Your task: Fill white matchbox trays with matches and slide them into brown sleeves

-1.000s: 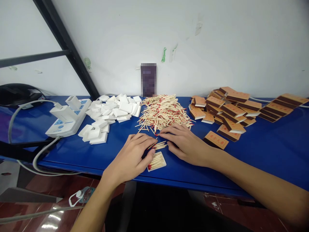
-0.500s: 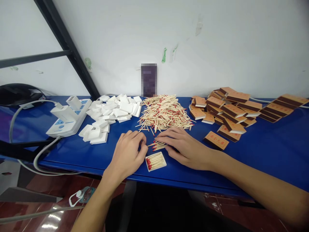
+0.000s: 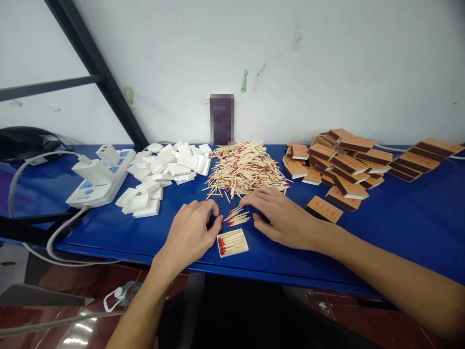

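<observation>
A white tray (image 3: 233, 243) filled with red-tipped matches lies near the table's front edge. Just behind it is a small loose group of matches (image 3: 238, 216) on the blue surface. My left hand (image 3: 194, 228) rests left of both, fingers curled, with thumb and forefinger apart and nothing seen between them. To the right of the small group, my right hand (image 3: 278, 215) is open, thumb apart from the fingers, its fingertips close to the front of the big match pile (image 3: 247, 169).
White empty trays (image 3: 170, 162) are heaped at the left, beside a power strip (image 3: 87, 194) with cables. Orange matchboxes (image 3: 350, 165) are piled at the right, with one box (image 3: 324, 209) lying nearer. A dark upright object (image 3: 222, 118) leans on the wall.
My right hand has lifted off the small group of matches, and its thumb and fingers have spread, so more of those matches show. My left hand has barely moved.
</observation>
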`<move>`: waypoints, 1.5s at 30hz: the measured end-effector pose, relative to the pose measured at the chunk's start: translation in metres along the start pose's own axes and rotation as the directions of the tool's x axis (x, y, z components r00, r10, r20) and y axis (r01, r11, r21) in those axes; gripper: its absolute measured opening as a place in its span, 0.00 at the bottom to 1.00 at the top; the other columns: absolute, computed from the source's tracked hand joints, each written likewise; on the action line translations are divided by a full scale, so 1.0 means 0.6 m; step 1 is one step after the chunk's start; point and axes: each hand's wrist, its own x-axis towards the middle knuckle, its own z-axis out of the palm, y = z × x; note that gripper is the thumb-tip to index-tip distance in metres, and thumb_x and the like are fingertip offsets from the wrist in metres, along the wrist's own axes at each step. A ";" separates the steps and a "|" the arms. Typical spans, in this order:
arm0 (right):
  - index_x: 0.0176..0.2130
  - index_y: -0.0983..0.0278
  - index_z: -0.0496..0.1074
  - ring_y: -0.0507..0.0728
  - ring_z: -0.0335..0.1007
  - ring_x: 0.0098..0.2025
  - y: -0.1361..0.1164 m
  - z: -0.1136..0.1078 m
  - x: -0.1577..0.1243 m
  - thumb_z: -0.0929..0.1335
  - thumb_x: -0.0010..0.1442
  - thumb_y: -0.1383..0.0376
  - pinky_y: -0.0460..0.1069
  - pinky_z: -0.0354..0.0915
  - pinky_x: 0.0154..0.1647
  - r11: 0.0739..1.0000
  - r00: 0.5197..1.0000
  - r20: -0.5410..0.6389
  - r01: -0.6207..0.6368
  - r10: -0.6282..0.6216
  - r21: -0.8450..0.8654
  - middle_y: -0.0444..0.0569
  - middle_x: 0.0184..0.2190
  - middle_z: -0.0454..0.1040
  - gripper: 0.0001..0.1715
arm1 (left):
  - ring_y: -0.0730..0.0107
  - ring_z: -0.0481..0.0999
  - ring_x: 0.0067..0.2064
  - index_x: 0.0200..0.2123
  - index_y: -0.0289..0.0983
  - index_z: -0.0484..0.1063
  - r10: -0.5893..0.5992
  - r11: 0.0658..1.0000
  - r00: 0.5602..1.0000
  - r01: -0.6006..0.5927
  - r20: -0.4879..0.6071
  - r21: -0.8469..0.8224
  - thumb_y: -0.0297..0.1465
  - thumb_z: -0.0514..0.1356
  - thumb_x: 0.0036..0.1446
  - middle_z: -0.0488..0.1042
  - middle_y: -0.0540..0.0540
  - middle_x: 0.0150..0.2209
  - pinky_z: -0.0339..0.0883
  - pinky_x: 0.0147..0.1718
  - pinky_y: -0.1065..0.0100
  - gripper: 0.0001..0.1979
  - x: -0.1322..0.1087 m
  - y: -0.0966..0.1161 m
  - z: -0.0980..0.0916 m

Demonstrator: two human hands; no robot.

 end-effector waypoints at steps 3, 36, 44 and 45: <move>0.48 0.64 0.68 0.63 0.66 0.48 0.000 -0.001 0.001 0.62 0.62 0.73 0.61 0.64 0.50 1.000 1.000 0.010 -0.013 0.014 -0.025 0.54 0.46 0.76 0.16 | 0.63 0.68 0.33 0.33 0.40 0.68 0.006 1.000 1.000 -0.006 0.002 0.007 0.36 0.56 0.66 0.69 0.51 0.28 0.55 0.33 0.62 0.09 0.001 -0.002 0.002; 0.51 0.64 0.73 0.62 0.70 0.49 -0.002 0.010 0.002 0.65 0.64 0.67 0.62 0.66 0.54 0.999 0.999 -0.043 0.019 -0.021 -0.047 0.56 0.46 0.77 0.16 | 0.61 0.70 0.40 0.44 0.39 0.71 0.185 0.980 0.981 -0.180 0.054 -0.078 0.28 0.48 0.64 0.75 0.48 0.37 0.59 0.42 0.58 0.12 -0.008 0.002 -0.009; 0.53 0.65 0.72 0.62 0.70 0.49 -0.002 0.011 0.002 0.64 0.66 0.67 0.62 0.65 0.55 0.999 1.000 -0.022 0.021 -0.022 -0.050 0.55 0.46 0.76 0.17 | 0.60 0.71 0.39 0.45 0.39 0.68 0.184 0.982 0.982 -0.181 0.050 -0.061 0.27 0.48 0.64 0.75 0.48 0.37 0.58 0.40 0.59 0.12 -0.008 0.002 -0.007; 0.53 0.65 0.73 0.62 0.69 0.50 -0.002 0.011 0.002 0.64 0.66 0.67 0.62 0.65 0.55 0.999 1.000 -0.018 0.022 -0.023 -0.048 0.55 0.46 0.76 0.17 | 0.60 0.71 0.40 0.46 0.39 0.68 0.183 0.982 0.982 -0.180 0.051 -0.056 0.28 0.48 0.65 0.75 0.48 0.37 0.58 0.40 0.59 0.12 -0.008 0.002 -0.007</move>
